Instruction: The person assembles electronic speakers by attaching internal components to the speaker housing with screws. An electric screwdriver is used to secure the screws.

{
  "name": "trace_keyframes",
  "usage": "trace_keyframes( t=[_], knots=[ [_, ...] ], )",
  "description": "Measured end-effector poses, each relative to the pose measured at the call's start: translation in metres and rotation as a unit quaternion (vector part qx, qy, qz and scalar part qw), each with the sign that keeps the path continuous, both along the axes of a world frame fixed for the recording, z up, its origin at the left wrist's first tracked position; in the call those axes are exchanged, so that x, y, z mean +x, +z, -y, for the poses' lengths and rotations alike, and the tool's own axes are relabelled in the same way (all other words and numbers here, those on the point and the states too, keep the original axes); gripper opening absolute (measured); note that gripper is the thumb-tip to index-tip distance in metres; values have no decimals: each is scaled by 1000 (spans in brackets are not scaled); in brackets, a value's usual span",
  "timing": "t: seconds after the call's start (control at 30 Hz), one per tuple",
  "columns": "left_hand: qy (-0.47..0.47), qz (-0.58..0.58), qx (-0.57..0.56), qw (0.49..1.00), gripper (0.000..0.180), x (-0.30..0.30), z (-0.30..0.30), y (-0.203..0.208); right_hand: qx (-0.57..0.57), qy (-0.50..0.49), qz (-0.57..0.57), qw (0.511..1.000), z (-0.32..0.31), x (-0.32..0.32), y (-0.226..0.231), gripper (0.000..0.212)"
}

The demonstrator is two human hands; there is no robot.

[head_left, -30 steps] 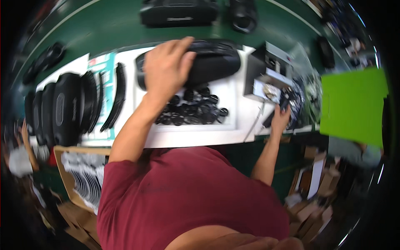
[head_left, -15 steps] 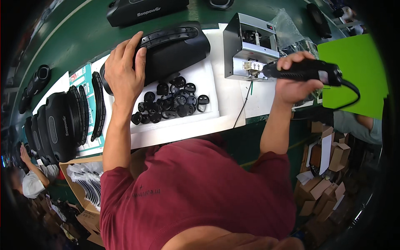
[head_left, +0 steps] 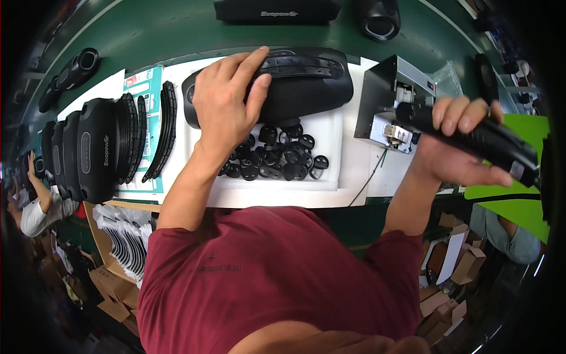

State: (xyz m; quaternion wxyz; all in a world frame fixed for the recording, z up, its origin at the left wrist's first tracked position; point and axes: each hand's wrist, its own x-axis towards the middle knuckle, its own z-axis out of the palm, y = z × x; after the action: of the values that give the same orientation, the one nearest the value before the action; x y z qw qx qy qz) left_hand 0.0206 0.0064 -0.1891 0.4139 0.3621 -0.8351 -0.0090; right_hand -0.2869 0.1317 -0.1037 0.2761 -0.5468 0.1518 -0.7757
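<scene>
My left hand grips the left end of a black barrel-shaped speaker, its fingers lying along a ribbed black handle strip on top. In my right hand is a black corded electric screwdriver, its tip pointing left. That tip is over the front of a grey metal screw feeder, to the right of the speaker. In front of the speaker, several small round black plastic parts lie in a white foam tray.
Several black speaker bodies stand in a row at the left, beside curved black strips. More speakers stand on the green bench at the back. A bright green board is at the right. Cardboard boxes sit below, and other people are at both sides.
The view has shifted, so the bench appears farther right and lower. The screwdriver has lifted off the feeder's front outlet and swung left over it. My left hand stays on the speaker.
</scene>
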Motion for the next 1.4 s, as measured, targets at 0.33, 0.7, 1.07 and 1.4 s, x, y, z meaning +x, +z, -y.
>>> trace_keyframes(
  t=[0.33, 0.7, 1.07, 1.4],
  knots=[
    [3, 1, 16, 1000, 38, 4, 3, 2, 14, 41, 17, 999, 106, 40, -17, 122],
    [-4, 23, 7, 1000, 38, -1, -3, 8, 93, 163, -19, 982, 119, 24, -37, 102],
    [13, 19, 2, 1000, 35, 2, -6, 2, 59, -103, 6, 993, -48, -26, -9, 126],
    [10, 18, 6, 1000, 34, -1, -1, -2, 244, -143, 34, 958, -62, -50, -96, 105]
  ],
)
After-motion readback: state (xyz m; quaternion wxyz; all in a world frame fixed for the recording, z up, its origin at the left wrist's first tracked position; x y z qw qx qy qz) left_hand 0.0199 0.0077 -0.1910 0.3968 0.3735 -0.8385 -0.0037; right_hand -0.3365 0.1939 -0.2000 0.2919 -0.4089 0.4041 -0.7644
